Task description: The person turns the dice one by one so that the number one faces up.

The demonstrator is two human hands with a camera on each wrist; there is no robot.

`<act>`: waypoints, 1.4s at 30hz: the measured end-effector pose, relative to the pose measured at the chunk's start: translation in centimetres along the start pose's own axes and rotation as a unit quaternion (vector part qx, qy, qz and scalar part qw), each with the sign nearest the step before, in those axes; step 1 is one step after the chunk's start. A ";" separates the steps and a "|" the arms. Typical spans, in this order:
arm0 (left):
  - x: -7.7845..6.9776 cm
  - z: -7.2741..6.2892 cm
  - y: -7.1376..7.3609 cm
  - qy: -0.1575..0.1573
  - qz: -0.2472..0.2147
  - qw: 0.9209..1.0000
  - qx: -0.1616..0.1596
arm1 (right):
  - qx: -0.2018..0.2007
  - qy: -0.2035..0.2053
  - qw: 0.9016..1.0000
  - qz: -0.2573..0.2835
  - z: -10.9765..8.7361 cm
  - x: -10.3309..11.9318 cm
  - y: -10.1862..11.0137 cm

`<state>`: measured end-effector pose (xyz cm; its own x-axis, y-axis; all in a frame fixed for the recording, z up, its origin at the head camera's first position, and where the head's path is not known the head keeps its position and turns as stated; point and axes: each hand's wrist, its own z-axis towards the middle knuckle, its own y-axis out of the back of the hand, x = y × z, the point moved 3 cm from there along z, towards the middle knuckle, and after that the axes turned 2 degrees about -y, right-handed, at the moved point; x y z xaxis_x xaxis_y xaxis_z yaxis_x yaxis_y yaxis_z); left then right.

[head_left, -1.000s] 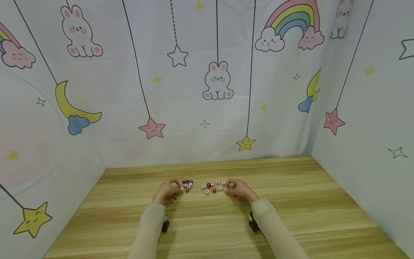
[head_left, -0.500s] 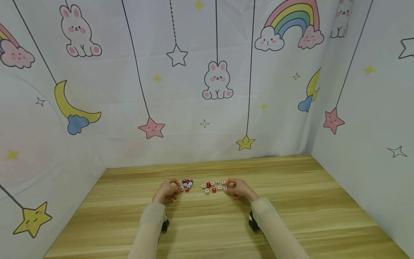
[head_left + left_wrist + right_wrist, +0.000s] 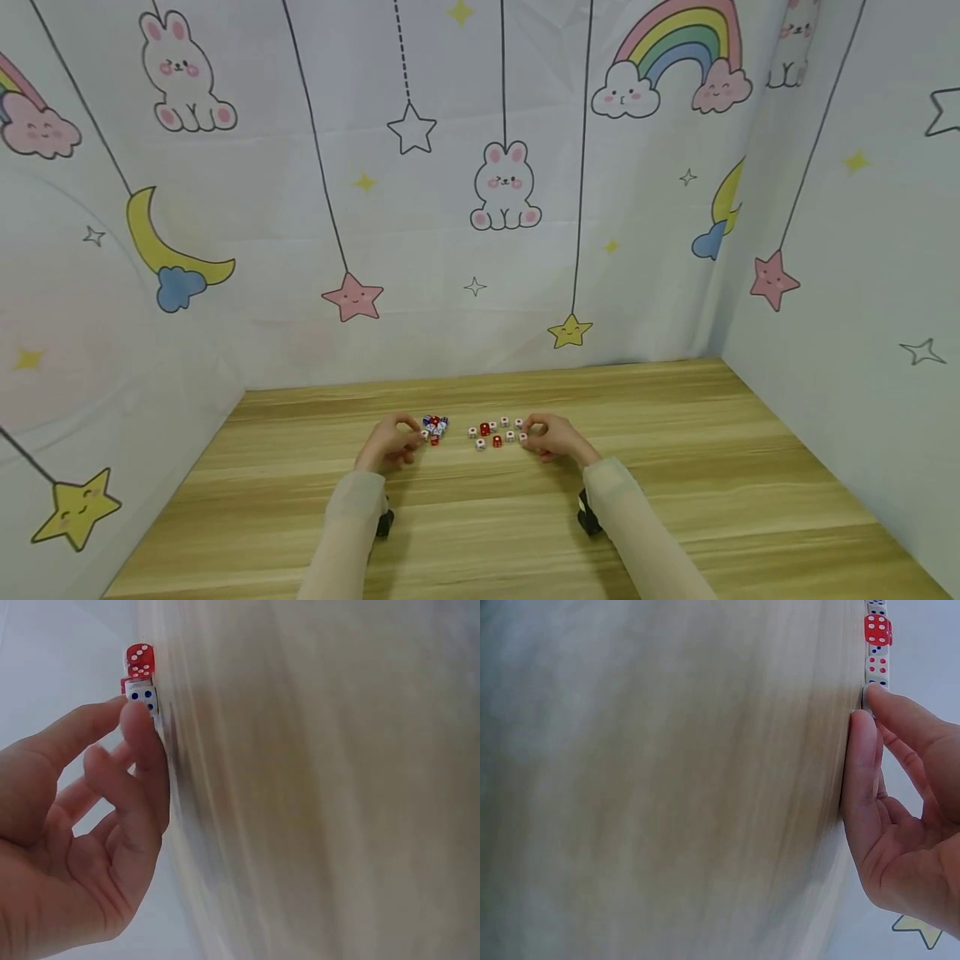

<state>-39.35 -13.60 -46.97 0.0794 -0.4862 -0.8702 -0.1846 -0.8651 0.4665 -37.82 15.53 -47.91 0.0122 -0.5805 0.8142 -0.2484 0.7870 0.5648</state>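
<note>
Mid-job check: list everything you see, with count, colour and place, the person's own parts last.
Table: 1, wood-grained yellow-brown, below everything.
Dice pile: count unclear, blue, white and red, left of the spread dice.
White die: 1, white, pinched in the left grip, at the pile's edge.
White dice: 7, white, spread right of the pile; the one at the right end is in the right grip.
Red dice: 2, red, among those white ones.
Printed backdrop: sheet count unclear, white with coloured cartoons, behind and beside the table.
Wrist devices: 2, black, at the wrists.
Sleeves: 2, pale, on both arms.
Grips: 2, bare, left and right.
</note>
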 end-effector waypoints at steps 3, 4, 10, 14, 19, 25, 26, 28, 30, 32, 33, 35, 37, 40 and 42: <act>0.0 0.3 -0.1 -0.004 0.005 1.000 -0.008 | 0.002 -0.001 1.000 0.001 0.0 0.0 0.0; 0.0 0.4 -0.1 -0.009 0.011 1.000 -0.010 | 0.002 0.000 1.000 0.001 -0.1 0.0 0.0; -0.1 0.4 -0.4 -0.021 0.031 0.999 -0.009 | 0.012 0.008 1.000 0.007 -0.1 0.0 -0.2; 0.0 0.4 -0.3 -0.023 0.033 0.999 -0.010 | 0.014 0.005 1.000 0.011 -0.1 0.0 -0.3; -0.6 0.2 -0.2 -0.016 0.022 1.000 -0.004 | 0.015 0.005 1.000 0.009 0.0 -0.2 -0.2; -2.8 -0.1 -1.1 -0.029 0.043 0.999 0.008 | 0.015 0.008 1.000 0.010 0.0 -0.1 0.0; -3.0 -0.1 -1.4 -0.032 0.044 0.998 0.011 | 0.015 0.007 1.000 0.011 0.0 -0.1 0.0; -3.5 -0.1 -2.1 -0.041 0.043 0.998 0.018 | 0.014 0.006 1.000 0.011 -0.1 0.0 0.0; -3.8 -0.2 -2.7 -0.051 0.049 0.997 0.025 | 0.011 0.004 1.000 0.009 -0.1 0.0 -0.1; -3.9 -0.2 -3.3 -0.057 0.052 0.996 0.033 | 0.010 0.001 1.000 0.010 -0.1 -0.1 -0.1; -4.0 -0.2 -3.6 -0.060 0.058 0.996 0.037 | 0.010 0.001 1.000 0.009 -0.1 -0.1 -0.1; -4.0 -0.2 -4.0 -0.067 0.070 0.994 0.041 | 0.009 -0.001 1.000 0.010 -0.1 -0.1 -0.1; -4.2 -0.1 -4.3 -0.076 0.080 0.993 0.042 | 0.008 -0.002 1.000 0.012 0.0 -0.1 -0.2; -4.4 -0.1 -4.8 -0.093 0.096 0.990 0.039 | 0.006 -0.002 1.000 0.013 0.0 -0.1 -0.2; -4.6 -0.2 -5.1 -0.098 0.098 0.989 0.039 | 0.006 0.000 1.000 0.011 0.0 -0.1 -0.2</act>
<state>-38.62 -7.01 -45.31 -0.1567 -0.6042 -0.7813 -0.2537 -0.7399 0.6231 -37.79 15.41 -48.08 0.0056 -0.5631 0.8264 -0.2598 0.7972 0.5450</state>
